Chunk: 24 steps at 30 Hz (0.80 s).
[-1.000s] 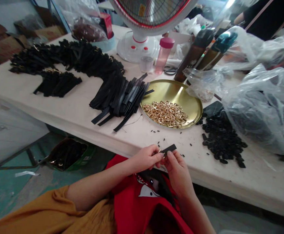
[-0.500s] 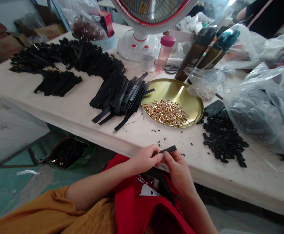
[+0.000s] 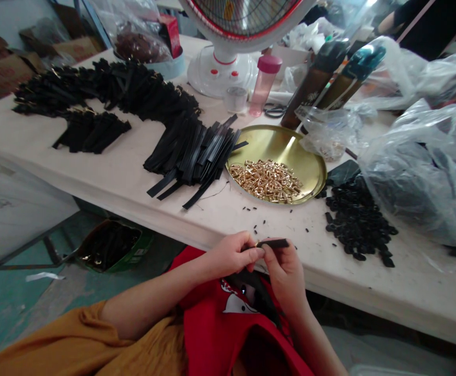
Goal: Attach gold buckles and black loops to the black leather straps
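Observation:
Both my hands meet at the table's near edge. My left hand (image 3: 233,254) and my right hand (image 3: 286,274) pinch a short black strap (image 3: 277,243) between their fingertips; a small gold fitting shows at its left end. A round gold tray (image 3: 308,159) with a heap of gold clips (image 3: 267,180) lies just beyond. Left of the tray is a fan of loose black straps (image 3: 192,154). Black rings (image 3: 355,219) are piled to the right.
More black strap bundles (image 3: 106,91) cover the far left of the table. A fan base (image 3: 222,73), a pink bottle (image 3: 264,86), spray cans (image 3: 322,83) and plastic bags (image 3: 423,167) stand behind. A green box (image 3: 112,245) sits on the floor.
The strap has turned from tilted up at the right to nearly level, and my right hand has shifted slightly right. My left hand stays put.

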Tool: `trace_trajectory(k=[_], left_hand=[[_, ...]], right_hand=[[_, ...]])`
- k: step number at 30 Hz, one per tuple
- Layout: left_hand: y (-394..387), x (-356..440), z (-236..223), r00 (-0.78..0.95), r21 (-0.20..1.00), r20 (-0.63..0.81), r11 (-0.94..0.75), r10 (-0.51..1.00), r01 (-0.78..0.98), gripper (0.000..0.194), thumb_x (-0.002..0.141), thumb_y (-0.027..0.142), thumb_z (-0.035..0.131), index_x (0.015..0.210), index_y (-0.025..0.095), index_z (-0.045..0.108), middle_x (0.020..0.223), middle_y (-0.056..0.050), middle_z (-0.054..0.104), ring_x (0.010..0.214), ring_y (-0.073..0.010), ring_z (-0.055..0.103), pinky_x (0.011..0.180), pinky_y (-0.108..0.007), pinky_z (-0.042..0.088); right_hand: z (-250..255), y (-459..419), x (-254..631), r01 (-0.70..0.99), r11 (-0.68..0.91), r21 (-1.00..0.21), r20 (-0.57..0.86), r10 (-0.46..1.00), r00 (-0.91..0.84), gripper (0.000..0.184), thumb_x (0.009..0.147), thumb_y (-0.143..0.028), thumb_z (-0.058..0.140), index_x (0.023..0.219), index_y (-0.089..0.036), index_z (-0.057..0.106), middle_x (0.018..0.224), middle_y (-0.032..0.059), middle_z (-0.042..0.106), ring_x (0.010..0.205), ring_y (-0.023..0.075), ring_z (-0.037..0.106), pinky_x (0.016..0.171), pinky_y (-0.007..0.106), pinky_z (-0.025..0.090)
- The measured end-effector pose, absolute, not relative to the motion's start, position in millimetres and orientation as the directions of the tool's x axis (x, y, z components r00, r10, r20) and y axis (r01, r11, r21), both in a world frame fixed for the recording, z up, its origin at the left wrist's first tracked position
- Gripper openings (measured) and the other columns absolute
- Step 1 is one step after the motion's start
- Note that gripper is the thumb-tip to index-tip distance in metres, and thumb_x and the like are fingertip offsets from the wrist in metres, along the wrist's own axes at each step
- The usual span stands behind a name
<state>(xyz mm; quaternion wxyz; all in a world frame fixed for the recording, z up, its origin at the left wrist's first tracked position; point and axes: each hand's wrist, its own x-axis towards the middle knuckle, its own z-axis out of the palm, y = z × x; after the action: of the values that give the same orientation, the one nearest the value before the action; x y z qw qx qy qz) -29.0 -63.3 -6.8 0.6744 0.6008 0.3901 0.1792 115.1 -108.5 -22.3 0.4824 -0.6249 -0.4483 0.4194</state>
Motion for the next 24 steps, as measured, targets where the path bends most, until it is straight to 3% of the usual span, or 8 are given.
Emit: trace_trajectory(k=[4,6,12,17,20,24], left_hand=[[-63.5,-29.9,2.7,0.650,0.953,-0.289,0.151,0.702,0.261,0.023,0.080,0.038,0.048,0.076,0.016,0.046,0.059,0.004,0.052,0.048,-0.0055,0.040,0.046,-0.017,0.029],[-63.1,-29.5,2.9,0.644,0.953,-0.289,0.146,0.709,0.267,0.023,0.080,0.038,0.047,0.073,0.016,0.046,0.057,0.004,0.052,0.047,-0.0055,0.039,0.047,-0.018,0.029],[-60.3,-24.5,-7.9,0.547,0.941,-0.314,0.181,0.776,0.284,0.029,0.080,0.044,0.046,0.073,0.016,0.045,0.057,0.005,0.053,0.045,-0.0063,0.041,0.046,-0.018,0.032],[-55.3,-17.9,-11.6,0.541,0.938,-0.229,0.036,0.809,0.345,0.034,0.082,0.032,0.043,0.113,0.018,0.043,0.079,0.000,0.061,0.059,-0.0107,0.053,0.059,-0.022,0.040],[-47.7,-12.3,-14.2,0.613,0.932,-0.184,-0.062,0.769,0.357,0.026,0.084,0.031,0.040,0.103,0.020,0.053,0.077,0.001,0.060,0.070,-0.0129,0.054,0.065,-0.022,0.039],[-37.6,-4.7,-18.2,0.578,0.915,-0.273,0.022,0.769,0.403,0.028,0.084,0.042,0.039,0.084,0.018,0.055,0.061,0.004,0.052,0.059,-0.0118,0.049,0.057,-0.021,0.035]], right_hand=[[-21.9,-106.4,120.7,-0.030,-0.276,-0.961,-0.278,0.956,0.098,0.021,0.077,-0.039,0.056,0.085,-0.020,0.057,0.079,0.0007,0.062,0.074,0.0163,0.056,0.069,0.031,0.044],[-22.5,-106.8,121.6,-0.061,-0.302,-0.951,-0.305,0.951,0.055,0.021,0.078,-0.040,0.055,0.086,-0.020,0.057,0.079,0.0009,0.062,0.073,0.0165,0.056,0.068,0.031,0.045],[-23.4,-111.0,115.5,0.296,0.016,-0.955,0.076,0.978,0.193,0.013,0.085,-0.029,0.045,0.088,-0.021,0.055,0.083,0.0019,0.058,0.077,0.0153,0.053,0.071,0.029,0.042],[-23.1,-106.4,121.2,0.440,0.060,-0.896,0.120,0.987,0.110,0.011,0.085,-0.026,0.045,0.080,-0.021,0.054,0.078,0.0010,0.055,0.074,0.0143,0.052,0.065,0.026,0.041],[-21.2,-99.8,146.1,0.514,0.029,-0.858,0.077,0.994,0.071,0.017,0.087,-0.030,0.042,0.081,-0.020,0.055,0.073,0.0007,0.056,0.068,0.0143,0.052,0.061,0.026,0.041],[-16.6,-80.0,210.6,0.700,-0.089,-0.708,0.159,0.947,0.281,0.019,0.084,-0.035,0.045,0.085,-0.019,0.056,0.075,0.0025,0.058,0.069,0.0163,0.054,0.063,0.028,0.042]])
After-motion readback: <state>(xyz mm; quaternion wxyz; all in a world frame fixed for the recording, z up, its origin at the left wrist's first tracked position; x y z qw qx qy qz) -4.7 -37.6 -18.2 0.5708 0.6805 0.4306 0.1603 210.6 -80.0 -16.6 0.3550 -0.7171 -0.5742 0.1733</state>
